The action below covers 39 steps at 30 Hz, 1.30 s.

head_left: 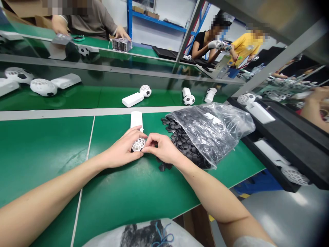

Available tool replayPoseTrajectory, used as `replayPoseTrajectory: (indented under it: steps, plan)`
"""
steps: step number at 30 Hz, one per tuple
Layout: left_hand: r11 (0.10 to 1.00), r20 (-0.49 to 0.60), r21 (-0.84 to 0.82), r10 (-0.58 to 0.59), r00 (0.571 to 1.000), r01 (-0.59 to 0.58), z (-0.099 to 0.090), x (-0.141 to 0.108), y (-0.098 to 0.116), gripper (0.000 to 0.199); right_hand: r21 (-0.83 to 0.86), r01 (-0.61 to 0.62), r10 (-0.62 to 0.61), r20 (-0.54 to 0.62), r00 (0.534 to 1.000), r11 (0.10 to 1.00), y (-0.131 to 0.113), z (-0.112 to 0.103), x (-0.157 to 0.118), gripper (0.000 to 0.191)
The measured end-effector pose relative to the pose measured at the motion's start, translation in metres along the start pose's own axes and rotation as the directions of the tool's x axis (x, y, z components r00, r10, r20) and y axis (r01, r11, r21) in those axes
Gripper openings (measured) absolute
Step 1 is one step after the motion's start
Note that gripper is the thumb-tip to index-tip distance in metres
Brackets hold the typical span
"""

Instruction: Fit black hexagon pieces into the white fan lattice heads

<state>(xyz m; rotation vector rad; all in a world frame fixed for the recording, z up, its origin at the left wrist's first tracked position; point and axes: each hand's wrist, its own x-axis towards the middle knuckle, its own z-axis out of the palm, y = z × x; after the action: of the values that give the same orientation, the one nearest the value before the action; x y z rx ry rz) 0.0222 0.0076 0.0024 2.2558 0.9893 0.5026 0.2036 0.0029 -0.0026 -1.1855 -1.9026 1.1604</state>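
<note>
A white device with a football-shaped head (139, 144) and a flat white handle (136, 119) lies on the green bench, handle pointing away from me. My left hand (124, 145) is wrapped round the head's left side, its fingers over the top and thumb along the near edge. At the head's right edge, my right hand (162, 147) pinches with thumb and index finger. Whatever sits between those fingertips is too small and hidden to make out. Just right of that hand, black flat pieces (185, 145) spill from a clear plastic bag (218, 125).
Behind the bench runs a green conveyor belt (102, 97) carrying several similar white devices (133, 99). A black tray (279, 151) with more devices stands at the right. Across the belt, a person (87, 22) handles a stack of small packs; other people sit further right.
</note>
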Motion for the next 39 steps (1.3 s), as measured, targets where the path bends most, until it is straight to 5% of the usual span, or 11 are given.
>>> replayPoseTrajectory:
  steps: [4,7,10,14,17,20,23,30,35,39]
  plan:
    - [1.0,0.006,-0.003,0.02,1.0,-0.02,0.0,0.0,-0.002,0.035,-0.242,-0.07,0.079,0.025,0.997,0.968,0.0,-0.013,0.001,0.024]
    - [1.0,-0.044,-0.001,-0.001,0.999,0.001,0.004,-0.002,-0.002,0.04,-0.576,-0.147,0.126,-0.077,0.989,0.804,0.002,-0.032,0.0,0.024]
    - [0.996,-0.114,0.026,-0.076,0.991,0.08,0.009,-0.003,-0.002,0.041,-0.728,-0.227,0.194,-0.13,0.972,0.647,0.007,-0.046,-0.002,0.016]
    - [0.971,-0.182,0.046,-0.223,0.958,0.235,0.004,-0.002,-0.005,0.058,-0.702,-0.224,0.246,-0.072,0.967,0.677,0.011,-0.05,-0.003,0.007]
    - [0.986,-0.051,-0.001,-0.168,0.985,0.168,-0.008,-0.002,-0.009,0.052,-0.669,-0.176,0.239,0.003,0.971,0.722,0.009,-0.05,-0.003,0.005]
    - [0.992,0.084,-0.039,-0.113,0.99,0.117,-0.016,-0.003,-0.011,0.047,-0.613,-0.049,0.119,0.074,0.99,0.789,0.004,-0.049,-0.004,0.006]
    - [0.986,0.068,-0.01,-0.168,0.983,0.169,-0.019,-0.003,-0.011,0.052,-0.515,0.1,-0.069,0.078,0.995,0.852,0.0,-0.042,-0.003,0.008]
    - [0.98,0.137,-0.022,-0.191,0.972,0.196,-0.032,-0.002,-0.008,0.055,-0.365,0.401,-0.389,0.109,0.915,0.84,0.004,-0.018,-0.002,0.011]
    - [0.983,0.162,-0.066,-0.161,0.973,0.174,-0.027,-0.003,-0.009,0.053,-0.325,0.494,-0.484,0.117,0.867,0.806,0.008,-0.007,0.001,0.009]
    - [0.986,0.057,-0.065,-0.147,0.987,0.151,-0.013,-0.003,-0.008,0.05,-0.334,0.488,-0.49,0.084,0.868,0.806,0.011,0.0,0.006,0.006]
